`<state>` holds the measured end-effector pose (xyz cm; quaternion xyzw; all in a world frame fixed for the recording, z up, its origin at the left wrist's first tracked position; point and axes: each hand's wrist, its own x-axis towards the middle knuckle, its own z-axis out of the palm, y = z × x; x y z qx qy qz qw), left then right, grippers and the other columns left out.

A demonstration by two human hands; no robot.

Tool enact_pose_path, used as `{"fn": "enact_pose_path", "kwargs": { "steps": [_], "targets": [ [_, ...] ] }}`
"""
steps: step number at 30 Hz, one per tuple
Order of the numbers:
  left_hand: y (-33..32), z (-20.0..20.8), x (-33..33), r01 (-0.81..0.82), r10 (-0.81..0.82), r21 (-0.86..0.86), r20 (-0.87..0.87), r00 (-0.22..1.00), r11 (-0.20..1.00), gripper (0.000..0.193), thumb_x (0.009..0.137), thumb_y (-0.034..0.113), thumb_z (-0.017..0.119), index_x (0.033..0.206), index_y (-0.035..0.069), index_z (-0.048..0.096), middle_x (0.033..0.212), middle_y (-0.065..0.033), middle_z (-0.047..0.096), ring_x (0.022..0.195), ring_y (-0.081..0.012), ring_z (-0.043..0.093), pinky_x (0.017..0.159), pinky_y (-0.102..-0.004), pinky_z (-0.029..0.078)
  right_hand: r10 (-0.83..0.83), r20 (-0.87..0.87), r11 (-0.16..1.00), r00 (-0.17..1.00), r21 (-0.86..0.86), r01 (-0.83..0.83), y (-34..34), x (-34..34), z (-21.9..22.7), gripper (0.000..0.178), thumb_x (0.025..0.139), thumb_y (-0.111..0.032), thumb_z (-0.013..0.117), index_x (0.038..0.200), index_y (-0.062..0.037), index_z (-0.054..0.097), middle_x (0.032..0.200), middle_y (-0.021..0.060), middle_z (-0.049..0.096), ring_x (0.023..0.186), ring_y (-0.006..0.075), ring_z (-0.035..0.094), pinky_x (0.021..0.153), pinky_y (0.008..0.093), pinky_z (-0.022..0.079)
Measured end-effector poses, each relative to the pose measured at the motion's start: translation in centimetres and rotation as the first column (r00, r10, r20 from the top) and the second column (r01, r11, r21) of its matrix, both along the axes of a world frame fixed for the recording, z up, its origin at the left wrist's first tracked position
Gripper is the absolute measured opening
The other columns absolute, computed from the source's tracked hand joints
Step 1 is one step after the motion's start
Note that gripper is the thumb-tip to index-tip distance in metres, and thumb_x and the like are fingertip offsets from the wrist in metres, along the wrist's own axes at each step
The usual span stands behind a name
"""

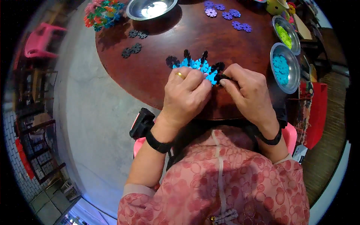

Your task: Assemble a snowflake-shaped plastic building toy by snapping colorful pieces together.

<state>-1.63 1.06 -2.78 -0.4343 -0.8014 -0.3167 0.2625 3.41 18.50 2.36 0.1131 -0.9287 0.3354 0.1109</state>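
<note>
Near the front edge of the round table, my left hand [187, 88] is closed around a cluster of joined blue snowflake discs [202, 66]. Several black snowflake discs [172, 61] stick out along its far rim. At the cluster's right side, my right hand [245, 88] pinches another black disc [222, 77] between thumb and forefinger, touching the blue pieces. My fingers cover the near part of the cluster and most of that disc.
Loose black discs [131, 50] lie at the table's left, purple discs [227, 15] at the back. Metal bowls with blue discs [280, 70] and green discs [283, 36] stand at the right. An empty metal bowl [138, 15] and a multicoloured disc model [102, 15] sit at the back left.
</note>
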Motion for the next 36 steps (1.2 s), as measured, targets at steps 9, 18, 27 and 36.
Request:
{"fn": "enact_pose_path", "kwargs": {
  "steps": [9,18,27,36],
  "targets": [
    [-0.1,0.4,0.5,0.061,-0.060,-0.045,0.021,0.998,0.997,0.011,0.067,0.006,0.062,0.068,0.007,0.051,0.073,-0.0069,0.047,0.067,-0.0251,0.050,0.058,-0.0363,0.043,0.022,0.060,0.999,0.998,0.045,-0.024,-0.6,-0.7,-0.5,0.011,0.079,-0.008,0.061,0.079,-0.0010,0.052,0.071,0.0207,0.059,0.072,0.0404,0.059,0.064,0.0480,0.046],
    [-0.4,0.5,0.7,0.003,-0.006,-0.133,-0.021,1.000,0.991,0.019,0.064,0.009,0.073,0.078,0.008,0.060,0.080,-0.0056,0.057,0.076,-0.0260,0.055,0.069,-0.0356,0.047,0.091,0.043,0.994,0.995,0.060,-0.093,0.2,-1.4,-1.2,0.013,0.077,-0.010,0.062,0.079,-0.0002,0.054,0.072,0.0207,0.060,0.075,0.0407,0.060,0.066,0.0494,0.048],
    [-1.9,1.8,0.2,-0.222,-0.009,0.476,0.437,0.899,0.851,0.056,0.061,0.029,0.078,0.107,0.007,0.056,0.112,-0.0075,0.052,0.105,-0.0267,0.050,0.096,-0.0377,0.037,0.038,0.084,0.997,0.996,-0.075,-0.032,1.3,-1.3,-1.2,0.013,0.079,-0.010,0.063,0.085,-0.0027,0.054,0.078,0.0196,0.060,0.078,0.0400,0.060,0.066,0.0476,0.046],
    [-1.9,2.1,0.3,-0.487,-0.929,0.796,0.352,-0.111,0.360,0.065,0.087,0.053,0.054,0.129,0.005,0.045,0.124,-0.0196,0.054,0.110,-0.0318,0.056,0.094,-0.0476,0.048,0.094,-0.183,0.994,0.979,-0.039,-0.103,0.7,0.2,-0.5,0.010,0.079,-0.006,0.062,0.083,-0.0045,0.052,0.072,0.0131,0.054,0.068,0.0333,0.057,0.058,0.0395,0.047]
  ]
}}
